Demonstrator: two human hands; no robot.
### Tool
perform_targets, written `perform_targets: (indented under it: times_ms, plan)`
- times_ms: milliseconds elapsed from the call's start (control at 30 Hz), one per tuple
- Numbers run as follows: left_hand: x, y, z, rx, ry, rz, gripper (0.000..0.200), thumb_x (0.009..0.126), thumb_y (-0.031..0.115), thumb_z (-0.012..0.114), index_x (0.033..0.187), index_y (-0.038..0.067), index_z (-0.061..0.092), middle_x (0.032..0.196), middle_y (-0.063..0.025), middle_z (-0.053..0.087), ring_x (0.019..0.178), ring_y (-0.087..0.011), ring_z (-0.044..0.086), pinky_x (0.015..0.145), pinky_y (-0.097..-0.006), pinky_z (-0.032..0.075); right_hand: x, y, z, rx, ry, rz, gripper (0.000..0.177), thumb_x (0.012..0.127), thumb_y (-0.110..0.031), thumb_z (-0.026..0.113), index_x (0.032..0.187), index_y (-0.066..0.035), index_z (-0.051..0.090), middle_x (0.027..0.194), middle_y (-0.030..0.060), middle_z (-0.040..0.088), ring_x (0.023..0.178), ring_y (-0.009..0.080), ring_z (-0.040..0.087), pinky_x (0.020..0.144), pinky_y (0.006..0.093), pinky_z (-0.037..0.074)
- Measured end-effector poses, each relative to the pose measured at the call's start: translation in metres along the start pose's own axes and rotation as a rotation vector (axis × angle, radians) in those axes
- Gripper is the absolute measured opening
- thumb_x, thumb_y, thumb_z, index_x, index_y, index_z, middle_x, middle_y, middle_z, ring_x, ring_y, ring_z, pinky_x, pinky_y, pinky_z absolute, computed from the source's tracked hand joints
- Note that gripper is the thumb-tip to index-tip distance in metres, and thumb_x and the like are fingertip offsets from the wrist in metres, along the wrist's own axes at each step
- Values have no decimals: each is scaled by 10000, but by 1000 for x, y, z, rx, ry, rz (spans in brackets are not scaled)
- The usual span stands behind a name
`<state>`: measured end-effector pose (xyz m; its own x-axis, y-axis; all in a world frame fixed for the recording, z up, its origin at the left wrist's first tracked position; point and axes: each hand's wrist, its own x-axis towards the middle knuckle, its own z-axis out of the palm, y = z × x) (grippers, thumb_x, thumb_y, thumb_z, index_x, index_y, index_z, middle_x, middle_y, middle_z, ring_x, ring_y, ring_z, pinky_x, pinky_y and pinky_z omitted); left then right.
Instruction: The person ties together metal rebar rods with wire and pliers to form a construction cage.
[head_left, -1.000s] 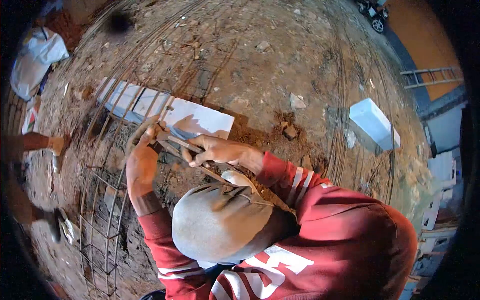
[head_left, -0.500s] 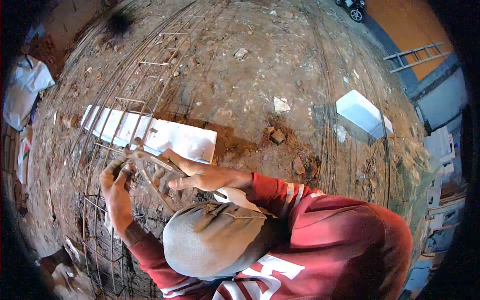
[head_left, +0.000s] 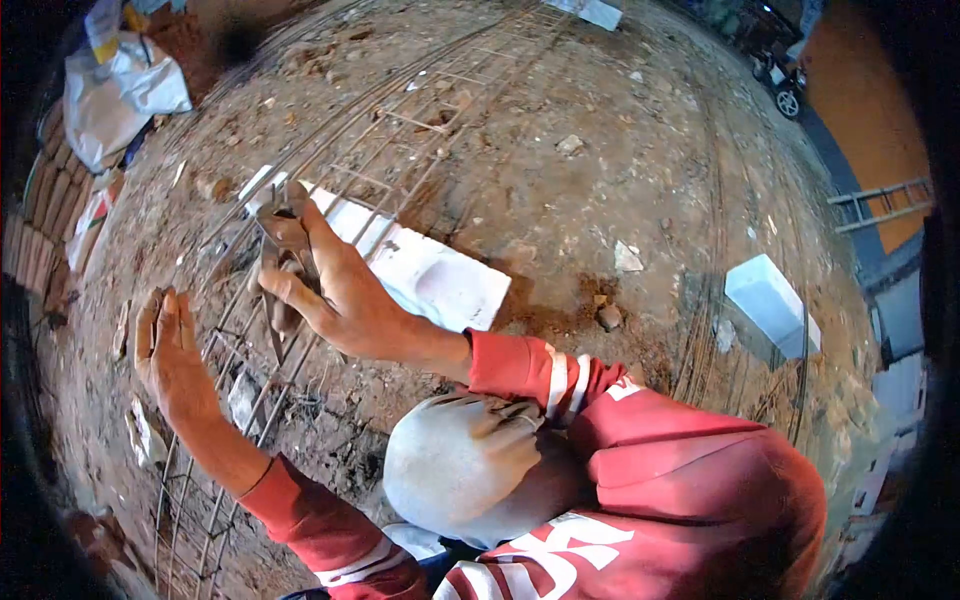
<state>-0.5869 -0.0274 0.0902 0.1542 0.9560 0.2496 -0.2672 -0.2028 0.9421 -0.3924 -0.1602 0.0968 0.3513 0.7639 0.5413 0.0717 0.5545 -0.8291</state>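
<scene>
While both hands were bunched up on one crossing of the rebar cage (head_left: 410, 120) half a second back, they've split apart now: the left hand (head_left: 165, 345) has swung out to the cage's outer edge, and the right hand (head_left: 335, 295) has slid further up the bars, taking the pincers (head_left: 280, 235) along. Reads to me like that spot is let go and the work has moved along the cage, though that's only a guess from how things sit. The right hand is wrapped tight round the pincers' handles, thumb out to the side, and the tool's head pokes up past the knuckles right against the long bars, just above where the cage crosses the white block (head_left: 440, 285) lying on the dirt ground (head_left: 560, 200). The left hand is mostly flat, fingers straight and pressed together with the back of it facing the camera, hovering at or on an outer bar. There's something small and dark near its fingertips, but honestly can't tell whether it's pinching a bit of wire or holding nothing
</scene>
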Motion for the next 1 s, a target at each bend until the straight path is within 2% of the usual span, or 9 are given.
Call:
perform_targets:
  times_ms: [67,200,267,367,400,467,600,667,1000]
  plan:
    - [-4,10,3,-17,15,69,290,923,55,595,1176,-83,557,1151,-167,598,1091,-226,584,1010,-331,466,9,9,11,-208,4,-132,430,928,-134,572,1307,-2,417,1042,171,617,699,261,607,709,384,498]
    - [-12,18,2,-246,23,10,309,907,66,611,1191,-55,586,1084,-153,641,1052,-220,609,951,-330,491,12,23,31,-134,-103,91,179,896,-125,570,1015,8,579,814,172,592,718,270,580,704,392,471]
    - [-9,16,2,-278,67,-30,367,883,92,647,1216,-49,581,1027,-141,665,973,-213,641,909,-327,506,3,90,30,-376,-176,-25,186,918,-145,604,999,23,599,791,110,610,691,130,541,652,303,459]
    - [-18,20,15,-233,77,-8,326,833,140,715,1097,-39,649,937,-117,698,840,-165,658,742,-276,496,-11,113,32,-513,-208,-112,286,803,-152,722,730,-10,484,671,77,429,625,160,399,592,360,410]
    - [-23,28,23,-218,87,-68,321,820,133,729,1093,-19,655,915,-100,698,817,-152,653,718,-276,496,-6,77,34,-639,-363,186,293,770,-162,748,758,-8,499,694,93,477,658,192,449,624,363,422]
    - [-25,25,27,-174,77,-62,336,830,177,709,1110,2,647,912,-109,698,842,-181,676,712,-267,505,-1,80,22,-804,-492,-246,436,701,-225,807,1022,-2,612,960,187,629,893,309,606,794,401,482]
    - [-21,15,31,-18,-35,-47,249,819,94,713,1043,-8,672,854,-89,702,734,-140,666,618,-247,512,30,21,21,-529,-361,225,505,800,-198,756,1231,-23,559,1046,101,644,901,157,622,794,304,513]
    - [-23,4,39,-109,-129,-28,193,825,79,700,987,-27,692,832,-80,697,700,-117,646,604,-247,512,38,-6,27,-355,-363,223,459,893,-170,644,1301,-15,502,1066,93,647,933,155,618,783,280,508]
    - [-29,24,52,-433,-216,-64,245,832,36,696,1041,-86,660,793,-73,677,666,-84,599,579,-227,487,63,-22,27,-224,-255,194,147,918,-69,626,1036,14,653,942,56,668,816,90,617,714,218,508]
